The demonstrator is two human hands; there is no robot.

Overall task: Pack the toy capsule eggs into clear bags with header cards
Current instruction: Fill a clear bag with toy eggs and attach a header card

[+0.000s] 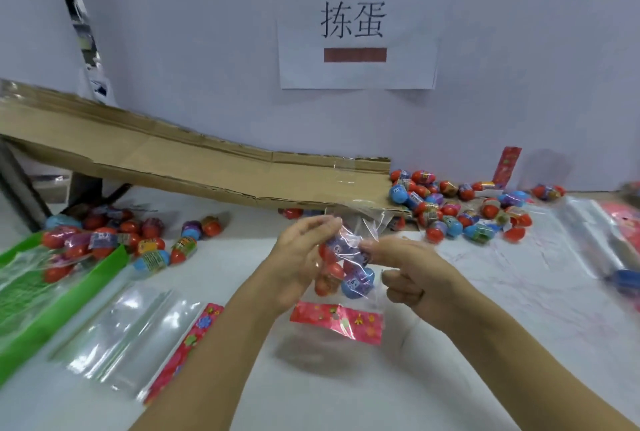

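Observation:
A clear bag (360,223) hangs upside down in mid-air over the table, its open end up and its pink flowered header card (337,321) at the bottom. Several capsule eggs (356,280), red and blue, sit inside it. My left hand (298,257) grips the bag's left side near the eggs. At the right side of the bag my right hand (412,271) pinches the plastic between thumb and forefinger. Loose capsule eggs (460,209) lie in a heap at the foot of the cardboard ramp.
A cardboard ramp (194,160) slopes down from the left. More eggs (114,240) lie by a green-edged bag (52,302) at the left. Empty clear bags with header cards (138,333) lie front left. More plastic bags (595,233) lie at the right.

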